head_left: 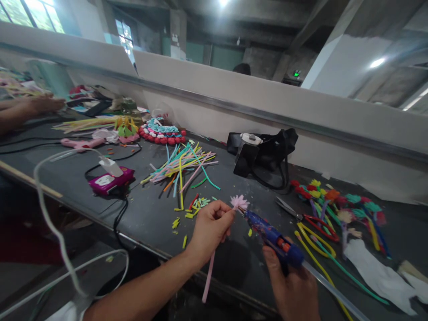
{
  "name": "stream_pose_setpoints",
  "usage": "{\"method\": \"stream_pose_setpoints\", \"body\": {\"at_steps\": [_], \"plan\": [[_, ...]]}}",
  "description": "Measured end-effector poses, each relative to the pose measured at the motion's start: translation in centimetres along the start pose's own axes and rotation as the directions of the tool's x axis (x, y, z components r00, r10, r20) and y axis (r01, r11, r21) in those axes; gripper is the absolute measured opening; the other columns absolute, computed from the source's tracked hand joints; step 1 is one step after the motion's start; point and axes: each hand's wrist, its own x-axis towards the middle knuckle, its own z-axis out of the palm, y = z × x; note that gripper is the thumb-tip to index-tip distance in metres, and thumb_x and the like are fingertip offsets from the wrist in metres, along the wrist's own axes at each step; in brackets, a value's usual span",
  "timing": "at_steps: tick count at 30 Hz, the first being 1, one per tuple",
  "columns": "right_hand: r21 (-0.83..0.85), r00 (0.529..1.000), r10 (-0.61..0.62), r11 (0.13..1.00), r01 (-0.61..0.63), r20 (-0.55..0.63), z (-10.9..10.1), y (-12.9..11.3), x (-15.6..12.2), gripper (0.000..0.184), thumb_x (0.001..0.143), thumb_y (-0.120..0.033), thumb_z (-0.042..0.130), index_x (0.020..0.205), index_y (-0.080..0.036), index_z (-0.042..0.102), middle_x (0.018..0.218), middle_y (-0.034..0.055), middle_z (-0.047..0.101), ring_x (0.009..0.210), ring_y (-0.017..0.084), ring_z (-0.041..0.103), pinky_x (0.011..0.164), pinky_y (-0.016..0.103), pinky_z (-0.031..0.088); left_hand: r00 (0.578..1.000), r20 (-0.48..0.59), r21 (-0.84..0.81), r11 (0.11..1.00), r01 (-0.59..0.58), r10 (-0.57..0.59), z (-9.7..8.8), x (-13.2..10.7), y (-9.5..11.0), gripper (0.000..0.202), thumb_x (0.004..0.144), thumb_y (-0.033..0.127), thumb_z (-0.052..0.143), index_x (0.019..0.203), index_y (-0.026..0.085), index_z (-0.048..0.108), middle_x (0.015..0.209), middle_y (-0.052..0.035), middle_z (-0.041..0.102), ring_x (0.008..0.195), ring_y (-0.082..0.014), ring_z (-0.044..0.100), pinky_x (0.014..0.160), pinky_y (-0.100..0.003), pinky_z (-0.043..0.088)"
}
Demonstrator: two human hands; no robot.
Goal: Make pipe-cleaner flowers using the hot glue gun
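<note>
Between its thumb and fingers, my left hand [212, 225] pinches a pink pipe-cleaner flower [239, 202]. The pink stem [208, 278] hangs below that hand, past the table's front edge. A blue hot glue gun [267, 229] is wrapped in my right hand [292, 283], and a long clear glue stick [334, 292] runs out of its back end. The gun's nozzle is at the underside of the flower head; whether they touch I cannot tell. Short yellow and green pipe-cleaner pieces [197, 207] lie just beyond my left hand.
Loose pipe cleaners [187, 165] are heaped mid-table. Red-handled scissors [317, 225] and finished flowers [337, 203] lie at right, near a white cloth [376, 272]. A black strapped device [261, 154] sits by the partition. A purple power strip [113, 179] trails cables at left, where another person's hands [36, 104] show.
</note>
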Motion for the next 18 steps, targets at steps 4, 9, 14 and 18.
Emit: {"method": "stream_pose_setpoints", "body": {"at_steps": [4,9,14,18], "plan": [[-0.039,0.997,0.070,0.997,-0.069,0.019,0.2,0.5,-0.6,0.027,0.094,-0.043,0.046,0.082,-0.023,0.059,0.070,0.0023,0.062,0.060,0.018,0.061,0.053,0.028,0.047,1.000,0.002,-0.013,1.000,0.013,-0.013,0.0,0.0,0.1,0.023,0.075,0.038,0.066,0.070,0.018,0.055,0.040,0.0072,0.049,0.031,-0.0050,0.034,0.032,-0.015,0.025],[0.035,0.998,0.060,0.998,-0.060,0.011,0.1,-0.1,-0.2,0.026,0.094,-0.043,0.047,0.085,-0.022,0.061,0.076,0.0037,0.066,0.067,0.019,0.064,0.059,0.028,0.049,1.000,0.003,-0.020,1.000,0.014,-0.014,0.0,0.1,0.1,0.024,0.075,0.038,0.066,0.069,0.018,0.054,0.039,0.0074,0.048,0.030,-0.0051,0.033,0.031,-0.015,0.025],[0.090,0.991,0.126,0.987,-0.130,0.052,-0.4,-0.1,-0.8,0.024,0.096,-0.039,0.045,0.100,-0.023,0.063,0.089,0.0049,0.071,0.079,0.020,0.067,0.064,0.028,0.051,1.000,0.028,-0.019,1.000,0.008,-0.008,-0.2,0.1,-0.2,0.025,0.076,0.039,0.065,0.069,0.018,0.055,0.039,0.0076,0.048,0.030,-0.0050,0.032,0.031,-0.015,0.024],[0.140,0.971,0.235,0.961,-0.237,0.030,-0.8,0.9,-2.4,0.024,0.095,-0.035,0.046,0.106,-0.023,0.063,0.092,0.0065,0.072,0.081,0.022,0.067,0.064,0.031,0.051,1.000,0.024,-0.032,0.999,0.014,-0.013,-0.4,0.3,-0.2,0.027,0.076,0.041,0.066,0.068,0.018,0.055,0.039,0.0074,0.048,0.030,-0.0048,0.031,0.031,-0.016,0.023]]}}
